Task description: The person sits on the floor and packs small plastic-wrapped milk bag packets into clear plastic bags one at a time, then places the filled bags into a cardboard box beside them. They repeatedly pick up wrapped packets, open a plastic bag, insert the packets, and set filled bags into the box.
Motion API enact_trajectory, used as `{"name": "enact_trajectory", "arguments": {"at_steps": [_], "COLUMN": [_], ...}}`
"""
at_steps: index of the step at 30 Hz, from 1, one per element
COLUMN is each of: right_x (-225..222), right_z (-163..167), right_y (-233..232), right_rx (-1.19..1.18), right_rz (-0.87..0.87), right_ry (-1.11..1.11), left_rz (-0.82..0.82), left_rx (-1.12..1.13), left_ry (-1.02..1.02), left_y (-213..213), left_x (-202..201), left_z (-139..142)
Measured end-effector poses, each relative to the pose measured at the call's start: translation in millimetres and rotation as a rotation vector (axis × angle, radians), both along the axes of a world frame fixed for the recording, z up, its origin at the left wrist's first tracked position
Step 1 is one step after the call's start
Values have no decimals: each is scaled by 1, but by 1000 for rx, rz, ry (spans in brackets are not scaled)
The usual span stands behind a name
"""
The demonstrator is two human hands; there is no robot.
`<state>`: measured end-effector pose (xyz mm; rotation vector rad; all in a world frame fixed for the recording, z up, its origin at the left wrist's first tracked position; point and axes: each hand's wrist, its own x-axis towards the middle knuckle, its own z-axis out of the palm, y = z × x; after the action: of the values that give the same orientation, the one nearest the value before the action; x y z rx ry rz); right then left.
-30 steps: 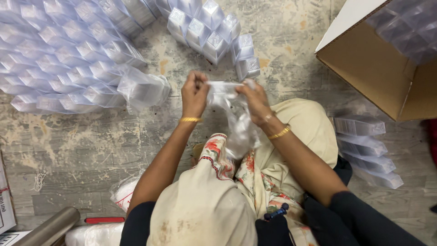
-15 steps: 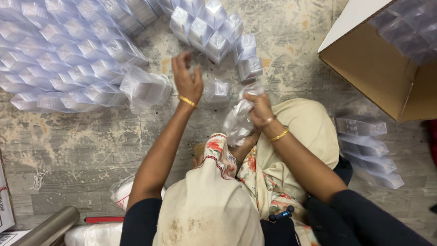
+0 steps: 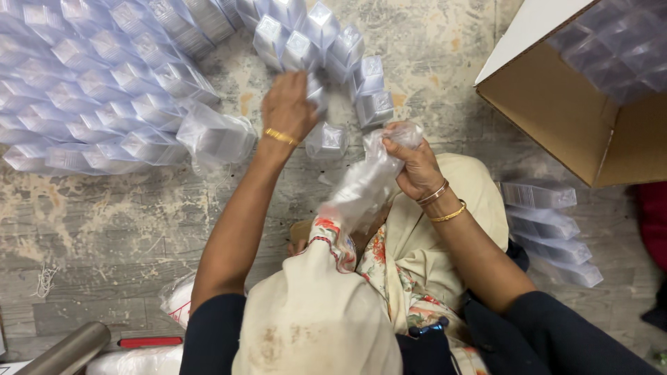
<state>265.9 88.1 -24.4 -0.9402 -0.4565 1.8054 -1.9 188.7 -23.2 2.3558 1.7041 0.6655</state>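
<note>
Right hand (image 3: 415, 165): fingers closed, pinching the gathered top of a clear plastic bag (image 3: 361, 187). The bag hangs from the grip toward the lap and lies crumpled against the patterned cloth (image 3: 361, 250) below it.

Left hand (image 3: 288, 105): extended forward, fingers curled over a small clear plastic box (image 3: 316, 94) at the near edge of a cluster of like boxes (image 3: 313, 35). Whether the fingers have closed on the box or only touch it cannot be told. One further box (image 3: 326, 141) stands on the floor (image 3: 104, 222) between the two hands.

Handling, as judged: the bag is thin, soft and slippery; hold it by the bunched neck, as now. The boxes appear light and thin-walled, liable to dent; take each across two opposite side walls with light pressure.

Outward from the left hand: rows of boxes (image 3: 83, 90) laid flat. Outward from the right hand: an open cardboard carton (image 3: 577, 125) and, beside it, a short stack of flat clear packs (image 3: 549, 229).
</note>
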Motion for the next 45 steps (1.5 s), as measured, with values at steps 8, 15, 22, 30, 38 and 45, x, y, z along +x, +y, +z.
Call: {"name": "enact_trajectory", "arguments": {"at_steps": [8,15,22,30,38,45], "right_x": [-9,-2,-6,-7,-29,-16], "right_z": [1,13,22,35,63,62], "right_y": [0,0,0,-7,-20,-23], "right_rx": [-101,-36,-43,83,542,-89], "right_rz": [-113,-85,-120,-89,96,235], "right_ry": [13,-67,-57,-176,-488,230], "left_rz": [194,166,-309,-288,-307,-339], "left_rx": [-62,-26,-73,-151,30,-1082], "left_ry": [-511,-475,-758,-461,-596,-1471], "left_y": [-48,-32,-51,-63,-117,-116], "left_x": [-22,-24,-36,-10,48,18], "left_z": [-29,-45,-8,29,93,90]}}
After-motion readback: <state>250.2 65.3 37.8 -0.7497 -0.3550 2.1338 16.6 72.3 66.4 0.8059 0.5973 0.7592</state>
